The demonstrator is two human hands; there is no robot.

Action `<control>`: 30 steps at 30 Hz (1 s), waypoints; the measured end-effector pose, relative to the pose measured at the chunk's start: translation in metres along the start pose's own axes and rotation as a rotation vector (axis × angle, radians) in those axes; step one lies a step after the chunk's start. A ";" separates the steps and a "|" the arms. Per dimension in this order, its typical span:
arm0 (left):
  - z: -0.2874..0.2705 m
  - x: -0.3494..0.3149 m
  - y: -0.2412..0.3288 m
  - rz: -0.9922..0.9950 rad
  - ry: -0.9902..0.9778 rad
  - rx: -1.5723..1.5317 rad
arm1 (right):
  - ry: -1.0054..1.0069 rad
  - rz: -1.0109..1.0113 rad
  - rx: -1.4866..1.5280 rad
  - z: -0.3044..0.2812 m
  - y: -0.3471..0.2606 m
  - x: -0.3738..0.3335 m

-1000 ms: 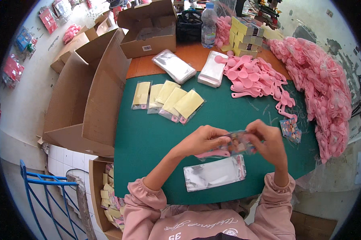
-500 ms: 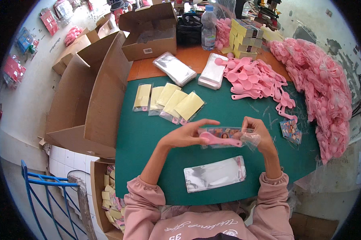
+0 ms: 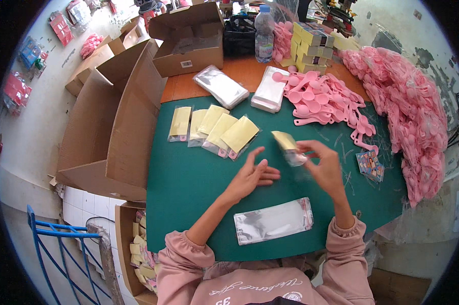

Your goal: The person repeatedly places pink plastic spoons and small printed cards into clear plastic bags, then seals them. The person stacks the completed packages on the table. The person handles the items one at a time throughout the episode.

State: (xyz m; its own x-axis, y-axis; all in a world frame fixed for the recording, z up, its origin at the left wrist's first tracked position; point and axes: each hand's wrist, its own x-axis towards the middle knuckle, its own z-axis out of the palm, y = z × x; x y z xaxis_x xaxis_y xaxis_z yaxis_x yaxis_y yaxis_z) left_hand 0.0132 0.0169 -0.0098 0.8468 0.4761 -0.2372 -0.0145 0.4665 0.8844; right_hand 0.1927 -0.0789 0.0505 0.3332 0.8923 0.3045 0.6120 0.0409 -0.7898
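My right hand [image 3: 325, 166] holds up a small clear packet with a yellow card inside [image 3: 289, 146], above the green mat [image 3: 189, 188]. My left hand [image 3: 252, 175] is open just left of it, fingers spread, holding nothing. A row of several filled packets with yellow cards [image 3: 214, 129] lies fanned out on the mat ahead of my left hand. A stack of empty clear bags [image 3: 273, 221] rests on the mat close to my body.
Loose pink spoons [image 3: 323, 99] and a large heap of pink parts [image 3: 407, 101] fill the right side. Stacks of clear bags [image 3: 220, 86], a water bottle [image 3: 263, 33], yellow boxes [image 3: 311, 38] and open cardboard boxes [image 3: 189, 40] stand behind and at left. Small picture cards [image 3: 370, 163] lie right.
Both hands held the packet together over the mat; now my left hand has let go and opened, and my right hand has lifted the packet up and forward.
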 end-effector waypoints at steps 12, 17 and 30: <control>0.004 -0.015 0.001 -0.159 -0.033 0.010 | -0.302 -0.175 -0.336 0.036 -0.008 -0.034; 0.001 -0.016 0.001 -0.210 0.002 -0.069 | -0.306 -0.211 -0.416 0.044 -0.013 -0.035; 0.010 -0.011 -0.006 -0.137 0.126 0.032 | -0.188 -0.505 -0.632 0.059 0.001 -0.042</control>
State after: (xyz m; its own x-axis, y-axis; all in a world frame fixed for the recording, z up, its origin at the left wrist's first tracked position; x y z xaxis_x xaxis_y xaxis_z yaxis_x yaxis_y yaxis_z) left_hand 0.0092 0.0016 -0.0090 0.7663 0.5005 -0.4027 0.1145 0.5104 0.8523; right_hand 0.1370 -0.0894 0.0052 -0.1811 0.8968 0.4037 0.9619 0.2470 -0.1171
